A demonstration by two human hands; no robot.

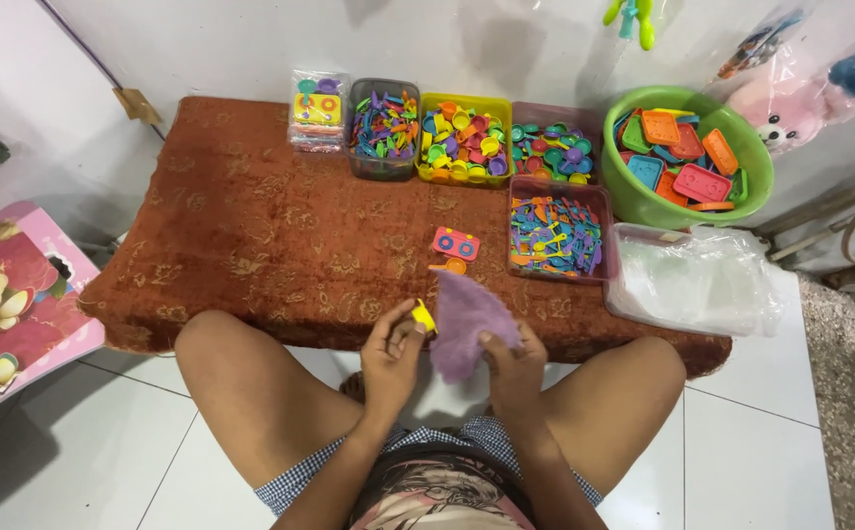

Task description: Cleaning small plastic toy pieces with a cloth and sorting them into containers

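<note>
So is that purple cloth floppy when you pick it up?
Probably floppy: the cloth droops in folds from the right hand. It looks light, since fingertips alone hold it. Its fuzzy surface likely won't slip.

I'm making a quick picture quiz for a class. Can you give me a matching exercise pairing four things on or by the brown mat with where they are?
Things:
1. purple cloth
2. small yellow piece
3. green basin
4. pink toy camera

Places:
A. lying loose on the brown mat
B. in the left hand
C. at the mat's far right corner
D. in the right hand

Pairs: 1-D, 2-B, 3-C, 4-A
</note>
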